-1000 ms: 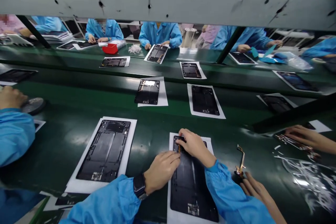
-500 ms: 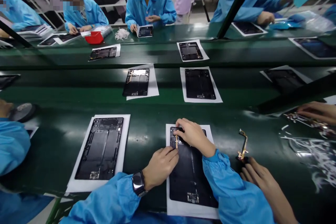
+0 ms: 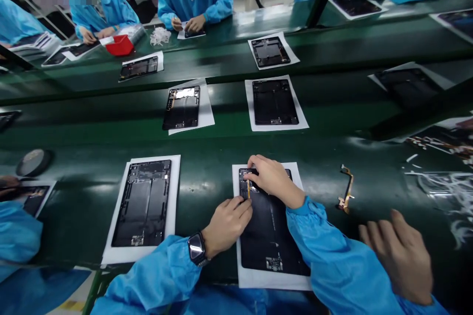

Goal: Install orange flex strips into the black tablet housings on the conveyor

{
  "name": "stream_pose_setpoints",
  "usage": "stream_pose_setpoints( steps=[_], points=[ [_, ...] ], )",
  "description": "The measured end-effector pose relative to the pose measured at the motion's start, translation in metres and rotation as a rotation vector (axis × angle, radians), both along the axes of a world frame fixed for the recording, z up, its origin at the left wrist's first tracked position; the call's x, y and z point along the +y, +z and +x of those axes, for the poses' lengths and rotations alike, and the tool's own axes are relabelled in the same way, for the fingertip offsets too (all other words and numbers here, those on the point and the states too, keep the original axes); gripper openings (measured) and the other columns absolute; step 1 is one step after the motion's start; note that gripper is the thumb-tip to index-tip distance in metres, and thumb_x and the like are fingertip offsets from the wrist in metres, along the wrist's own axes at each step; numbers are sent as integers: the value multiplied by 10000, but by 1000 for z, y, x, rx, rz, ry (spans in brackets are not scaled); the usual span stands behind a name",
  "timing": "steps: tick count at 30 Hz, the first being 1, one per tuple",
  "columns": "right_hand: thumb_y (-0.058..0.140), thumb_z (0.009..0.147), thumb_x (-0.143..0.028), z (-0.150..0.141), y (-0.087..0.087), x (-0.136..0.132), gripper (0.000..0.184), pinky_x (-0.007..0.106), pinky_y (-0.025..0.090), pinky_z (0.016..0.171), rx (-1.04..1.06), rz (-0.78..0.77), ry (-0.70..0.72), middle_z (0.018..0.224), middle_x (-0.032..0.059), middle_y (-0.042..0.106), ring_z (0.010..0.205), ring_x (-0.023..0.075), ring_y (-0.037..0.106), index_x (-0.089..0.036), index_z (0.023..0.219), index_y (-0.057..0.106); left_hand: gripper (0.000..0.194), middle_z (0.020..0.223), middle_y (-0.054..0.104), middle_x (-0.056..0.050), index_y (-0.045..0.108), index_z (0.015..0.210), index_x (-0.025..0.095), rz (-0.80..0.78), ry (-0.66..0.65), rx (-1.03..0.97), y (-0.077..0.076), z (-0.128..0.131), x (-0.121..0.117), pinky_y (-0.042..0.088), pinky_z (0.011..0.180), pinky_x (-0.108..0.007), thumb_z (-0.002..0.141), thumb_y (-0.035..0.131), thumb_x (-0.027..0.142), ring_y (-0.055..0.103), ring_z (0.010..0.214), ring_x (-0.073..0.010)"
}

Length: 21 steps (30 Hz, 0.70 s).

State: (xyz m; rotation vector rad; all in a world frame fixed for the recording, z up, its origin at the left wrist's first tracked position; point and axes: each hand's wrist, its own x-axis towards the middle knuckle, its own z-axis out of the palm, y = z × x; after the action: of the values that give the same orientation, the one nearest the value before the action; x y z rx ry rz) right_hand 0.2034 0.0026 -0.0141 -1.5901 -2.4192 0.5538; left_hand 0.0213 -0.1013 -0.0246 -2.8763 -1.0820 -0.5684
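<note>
An opened black tablet housing (image 3: 264, 236) lies on a white sheet (image 3: 273, 280) in front of me. Over its upper left corner runs a thin orange flex cable (image 3: 249, 189). The fingertips of my left hand (image 3: 229, 224), which has a watch on the wrist, are closed on the cable's lower end. My right hand (image 3: 273, 179) reaches across the top of the housing, its thumb and fingers closed at the cable's upper end. The contact points are partly hidden by the fingers. A second flex cable (image 3: 347, 189) lies on the green bench to the right.
A co-worker's hand (image 3: 402, 251) is close by my right sleeve. To the left another tablet housing (image 3: 142, 206) rests on paper. More housings (image 3: 275, 102) lie beyond on the bench. White strips (image 3: 443, 187) and a pile of cables (image 3: 439, 146) are at the right.
The co-worker's hand at the right has drawn back from the loose flex cable, which now lies on the bench. My hands stay at the same cable. The view has tilted down slightly.
</note>
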Motion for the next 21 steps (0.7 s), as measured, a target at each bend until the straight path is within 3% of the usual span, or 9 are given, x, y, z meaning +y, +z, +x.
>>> stream_pose_setpoints(
  steps=[5,8,12,16,21],
  points=[
    [745,829,-333,-2,-1,0,235,276,301,605,1,3,-3,914,-3,637,743,171,599,-217,926,565,185,1158,673,-100,635,1024,98,-33,-27,35,1,0,0,542,772,-344,975,459,130,611,1017,-232],
    [745,827,-310,-1,3,-1,235,275,328,615,13,6,-28,921,7,622,762,178,597,-211,947,569,174,1143,674,-87,624,1052,116,-127,-38,15,5,-3,4,545,805,-346,974,512,224,606,1036,-227],
    [588,914,-181,9,17,-8,70,261,406,701,152,-42,17,972,32,596,830,166,598,-197,982,590,256,1212,638,-90,590,1157,137,-245,-41,-60,10,-11,12,518,931,-354,971,531,302,572,1133,-216],
    [413,921,-36,19,37,-19,286,259,436,792,249,-152,126,973,42,643,887,162,615,-190,996,641,284,1350,552,-103,572,1204,161,-283,-82,31,15,-15,17,488,981,-415,959,545,302,505,1226,-253],
    [523,937,-165,25,52,-40,165,287,446,784,278,-218,37,934,8,713,866,192,651,-226,951,676,314,1407,495,-117,575,1206,140,-304,-90,155,24,-13,14,465,998,-444,927,573,284,464,1258,-303]
  ],
)
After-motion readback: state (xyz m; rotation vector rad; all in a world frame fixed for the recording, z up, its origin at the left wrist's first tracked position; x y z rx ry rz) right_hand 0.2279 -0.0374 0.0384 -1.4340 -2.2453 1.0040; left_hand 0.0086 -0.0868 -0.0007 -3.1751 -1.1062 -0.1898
